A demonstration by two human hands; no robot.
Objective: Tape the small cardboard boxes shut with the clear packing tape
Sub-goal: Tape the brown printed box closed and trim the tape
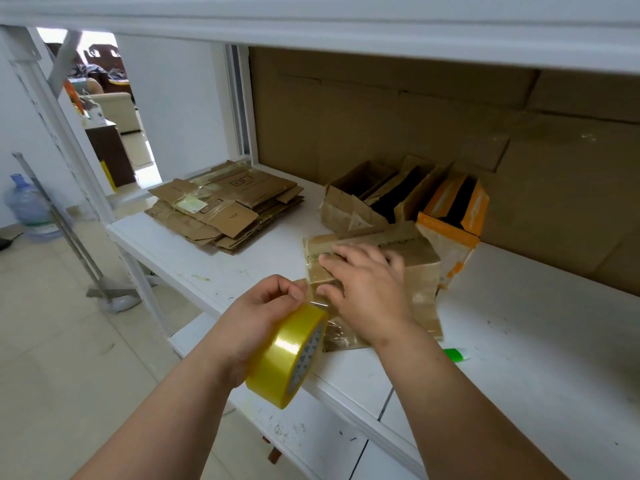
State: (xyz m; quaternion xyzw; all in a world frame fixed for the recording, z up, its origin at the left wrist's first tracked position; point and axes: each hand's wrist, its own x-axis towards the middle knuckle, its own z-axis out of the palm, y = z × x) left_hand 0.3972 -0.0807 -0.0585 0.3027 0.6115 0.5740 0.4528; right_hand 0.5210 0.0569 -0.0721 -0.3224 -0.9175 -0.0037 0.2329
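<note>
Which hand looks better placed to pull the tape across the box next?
The left hand: it already grips the tape roll, its strip reaching the cardboard box. The right hand lies flat on top, pinning the box down.

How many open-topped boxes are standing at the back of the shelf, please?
3, in a row behind the box being taped: a brown box on the left, a brown box in the middle and an orange box on the right. Others may be hidden.
</note>
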